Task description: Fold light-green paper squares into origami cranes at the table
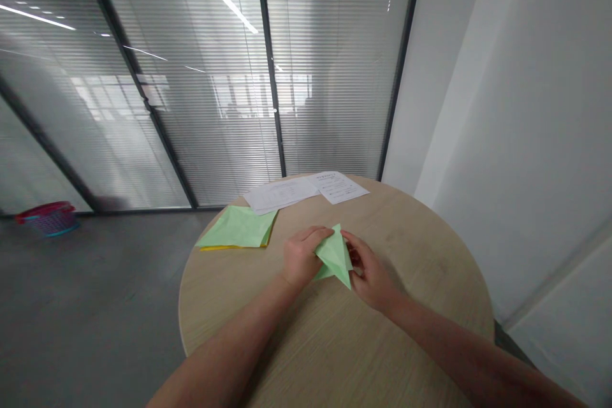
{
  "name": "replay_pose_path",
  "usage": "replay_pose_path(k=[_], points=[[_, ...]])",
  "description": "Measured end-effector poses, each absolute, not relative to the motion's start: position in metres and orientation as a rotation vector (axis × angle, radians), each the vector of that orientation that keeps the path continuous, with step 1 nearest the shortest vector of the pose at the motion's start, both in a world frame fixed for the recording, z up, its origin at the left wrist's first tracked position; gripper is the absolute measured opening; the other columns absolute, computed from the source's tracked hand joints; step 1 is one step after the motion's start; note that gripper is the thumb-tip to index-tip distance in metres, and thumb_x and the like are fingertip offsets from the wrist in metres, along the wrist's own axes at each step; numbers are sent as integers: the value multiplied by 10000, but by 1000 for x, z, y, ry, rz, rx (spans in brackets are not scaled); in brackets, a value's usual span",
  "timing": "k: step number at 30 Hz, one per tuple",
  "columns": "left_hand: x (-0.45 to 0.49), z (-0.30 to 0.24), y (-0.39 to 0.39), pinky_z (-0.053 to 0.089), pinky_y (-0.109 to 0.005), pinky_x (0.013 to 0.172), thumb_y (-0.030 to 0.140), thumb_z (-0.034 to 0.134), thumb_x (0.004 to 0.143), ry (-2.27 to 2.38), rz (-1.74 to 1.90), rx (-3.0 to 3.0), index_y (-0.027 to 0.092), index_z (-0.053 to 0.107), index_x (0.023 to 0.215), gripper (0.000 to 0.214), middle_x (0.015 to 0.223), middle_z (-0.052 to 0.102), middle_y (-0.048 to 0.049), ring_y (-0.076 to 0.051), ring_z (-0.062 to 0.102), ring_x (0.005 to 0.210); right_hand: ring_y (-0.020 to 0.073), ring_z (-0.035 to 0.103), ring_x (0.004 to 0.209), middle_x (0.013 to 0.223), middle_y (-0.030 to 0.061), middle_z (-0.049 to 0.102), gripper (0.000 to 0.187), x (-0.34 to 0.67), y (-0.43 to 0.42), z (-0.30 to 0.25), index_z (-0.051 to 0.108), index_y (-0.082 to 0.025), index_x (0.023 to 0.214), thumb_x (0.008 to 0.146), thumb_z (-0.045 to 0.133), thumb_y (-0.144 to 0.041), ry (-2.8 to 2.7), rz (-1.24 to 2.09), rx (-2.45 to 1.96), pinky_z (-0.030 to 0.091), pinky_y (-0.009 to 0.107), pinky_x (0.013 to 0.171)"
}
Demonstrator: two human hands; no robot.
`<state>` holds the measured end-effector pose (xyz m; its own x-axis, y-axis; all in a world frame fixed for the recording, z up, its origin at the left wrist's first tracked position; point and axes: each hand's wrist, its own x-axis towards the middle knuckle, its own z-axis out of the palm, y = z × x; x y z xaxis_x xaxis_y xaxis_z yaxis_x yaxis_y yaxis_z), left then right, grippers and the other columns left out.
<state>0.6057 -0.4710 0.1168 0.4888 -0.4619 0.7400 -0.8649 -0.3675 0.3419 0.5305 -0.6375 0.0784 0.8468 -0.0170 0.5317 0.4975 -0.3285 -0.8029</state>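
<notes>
A light green sheet of paper (335, 256), folded into a pointed triangular shape, is held just above the round wooden table (421, 268). My left hand (301, 254) grips its left side with the fingers curled over the fold. My right hand (369, 273) pinches its right edge, fingers closed on the paper. Both forearms reach in from the bottom of the view.
A stack of green sheets with a yellow one underneath (238, 229) lies at the table's left edge. Two white printed sheets (306, 190) lie at the far edge. Behind are glass walls with blinds, a white wall at right, and a pink basket (48, 217) on the floor.
</notes>
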Motion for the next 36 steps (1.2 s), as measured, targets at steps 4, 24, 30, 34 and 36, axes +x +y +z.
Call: replay_pose_path(k=[4, 24, 30, 34, 36], points=[[605, 116, -471, 509, -342, 876, 71, 550, 729, -1061, 665, 1968, 227, 671, 1069, 393, 1141, 665, -63, -207, 633, 1000, 217, 583, 968, 1213, 90, 551, 681, 532, -638, 77, 436, -289, 1342, 706, 505, -54, -340, -558, -1807, 513, 356, 826], [602, 123, -465, 522, -304, 835, 89, 490, 844, -1287, 718, 1868, 277, 648, 1150, 392, 1196, 606, -77, -188, 598, 1054, 222, 552, 1141, 1320, 29, 551, 683, 546, -659, 94, 487, -340, 1312, 681, 662, -144, -289, -30, -1216, 458, 377, 922], [600, 125, -468, 545, -302, 788, 91, 508, 851, -1362, 774, 1752, 279, 644, 1152, 380, 1191, 600, -84, -188, 599, 1051, 223, 617, 996, 1177, 46, 648, 530, 547, -666, 98, 600, -244, 1182, 667, 528, -145, -197, 43, -928, 439, 409, 928], [598, 127, -469, 544, -300, 786, 75, 523, 839, -1369, 775, 1734, 267, 656, 1128, 372, 1182, 606, -86, -187, 605, 1040, 228, 608, 994, 1160, 44, 652, 503, 546, -672, 103, 609, -244, 1153, 670, 486, -181, -268, 117, -845, 423, 416, 930], [597, 127, -469, 537, -316, 808, 77, 526, 835, -1348, 759, 1768, 263, 658, 1123, 367, 1180, 609, -89, -193, 606, 1040, 227, 601, 991, 1174, 47, 639, 456, 545, -673, 102, 595, -252, 1175, 731, 492, -241, -280, 130, -860, 430, 405, 908]])
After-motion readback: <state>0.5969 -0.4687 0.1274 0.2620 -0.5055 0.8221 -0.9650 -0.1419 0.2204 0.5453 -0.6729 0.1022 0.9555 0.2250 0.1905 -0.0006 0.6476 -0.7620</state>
